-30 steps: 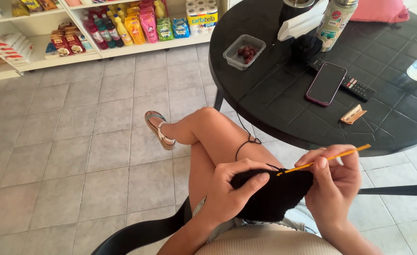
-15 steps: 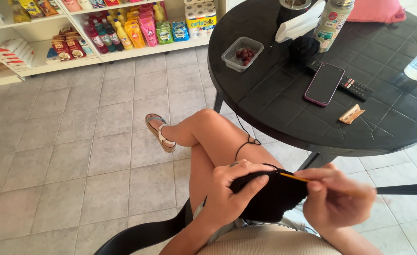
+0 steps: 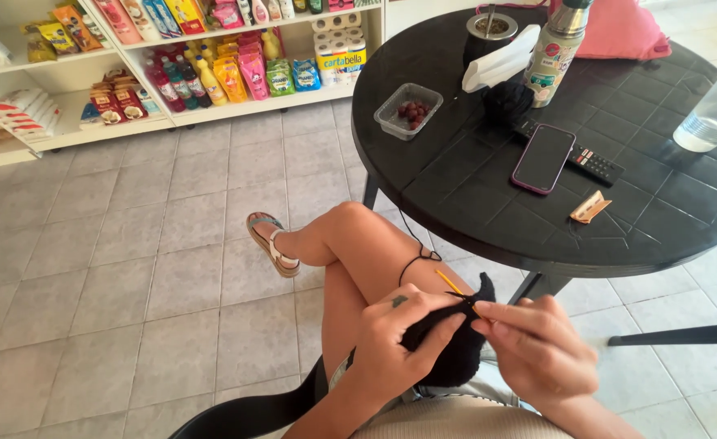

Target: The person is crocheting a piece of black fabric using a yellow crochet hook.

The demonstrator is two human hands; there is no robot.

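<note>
I sit with my legs crossed and hold a black crocheted piece [image 3: 456,358] over my lap. My left hand [image 3: 403,333] grips its left side with the fingers folded over the fabric. My right hand [image 3: 533,349] pinches a yellow crochet hook [image 3: 452,284] whose tip is pushed into the top edge of the piece. A thin black yarn strand [image 3: 414,258] runs from the work up over my thigh toward the black yarn ball [image 3: 506,102] on the table.
A round black table [image 3: 643,219] stands right ahead with a phone [image 3: 542,158], a remote [image 3: 590,165], a tub of dark berries [image 3: 408,110], a flask [image 3: 558,49], a plastic cup [image 3: 712,118] and a pink cushion [image 3: 623,28]. Stocked shelves [image 3: 171,65] line the far wall. A dark chair arm [image 3: 700,335] is at right.
The hook has swung from pointing out to the right to pointing up-left into the fabric. My right hand has closed in toward the left hand. The view has shifted slightly.
</note>
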